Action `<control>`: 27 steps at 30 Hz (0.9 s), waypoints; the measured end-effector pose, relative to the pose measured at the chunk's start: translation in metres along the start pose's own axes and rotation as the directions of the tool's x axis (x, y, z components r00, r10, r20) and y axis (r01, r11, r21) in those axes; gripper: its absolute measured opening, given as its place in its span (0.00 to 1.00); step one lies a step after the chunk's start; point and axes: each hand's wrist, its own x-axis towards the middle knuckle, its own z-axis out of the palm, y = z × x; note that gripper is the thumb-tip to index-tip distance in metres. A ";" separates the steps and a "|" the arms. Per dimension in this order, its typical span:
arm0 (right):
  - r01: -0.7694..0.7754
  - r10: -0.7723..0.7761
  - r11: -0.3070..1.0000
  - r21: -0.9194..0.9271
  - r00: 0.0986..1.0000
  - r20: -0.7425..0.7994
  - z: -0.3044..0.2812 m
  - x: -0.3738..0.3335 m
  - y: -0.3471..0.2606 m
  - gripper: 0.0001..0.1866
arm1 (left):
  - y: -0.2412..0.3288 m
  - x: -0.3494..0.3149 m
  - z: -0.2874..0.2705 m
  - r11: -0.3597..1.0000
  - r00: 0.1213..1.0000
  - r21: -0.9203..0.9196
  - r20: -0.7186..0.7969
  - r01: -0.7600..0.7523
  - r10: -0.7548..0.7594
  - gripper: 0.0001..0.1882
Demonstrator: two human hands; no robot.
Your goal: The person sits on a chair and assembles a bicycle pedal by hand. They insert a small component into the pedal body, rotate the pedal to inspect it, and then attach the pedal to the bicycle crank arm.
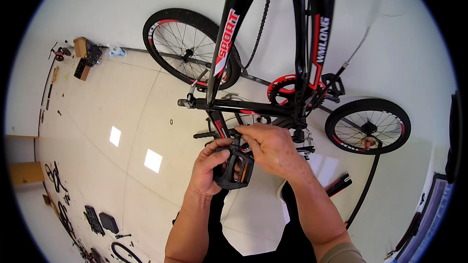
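A black bicycle pedal (235, 171) with an amber reflector is held up in front of me. My left hand (206, 168) is closed around its body, thumb on the near face. At the upper end of the pedal, the fingers of my right hand (274, 148) pinch the pedal axle (237, 139). Whether a small part is also between those fingertips is hidden. Just beyond my hands stands a black bicycle frame (253, 108) with red and white markings. A red and black chainring (282, 90) sits beside it, with a crank and another pedal (335, 86) near it.
Two loose-looking wheels, one far left (187, 54) and one right (368, 125), lean by the white wall. A chain (262, 29) hangs above. Tool cases (93, 220) and small parts lie on the left floor; a cardboard box (81, 46) stands farther back. A black-red tube (339, 185) lies right.
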 end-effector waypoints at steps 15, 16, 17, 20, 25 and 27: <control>0.031 -0.032 0.996 -0.086 0.999 -0.005 0.005 -0.001 0.000 0.11 | 0.001 -0.006 -0.012 0.995 0.995 -0.043 -0.044 0.085 -0.087 0.16; 0.038 -0.038 0.995 -0.092 0.999 -0.001 0.006 -0.002 0.001 0.11 | 0.002 -0.005 -0.010 0.995 0.995 -0.046 -0.044 0.089 -0.091 0.16; 0.033 -0.033 0.996 -0.087 0.999 -0.002 0.005 -0.002 0.001 0.11 | 0.002 -0.004 -0.009 0.994 0.994 -0.048 -0.044 0.093 -0.095 0.16; 0.027 -0.027 0.997 -0.075 1.000 0.001 0.005 -0.002 0.002 0.11 | 0.000 -0.001 -0.009 0.993 0.993 -0.056 -0.057 0.105 -0.108 0.16; 0.031 -0.028 0.995 -0.098 0.999 0.037 0.004 -0.001 0.001 0.10 | 0.001 -0.003 -0.008 0.981 0.985 -0.124 -0.075 0.147 -0.157 0.17; 0.063 -0.059 0.992 -0.114 0.998 0.038 0.007 -0.001 0.005 0.11 | 0.002 -0.003 -0.008 0.980 0.983 -0.120 -0.079 0.157 -0.167 0.17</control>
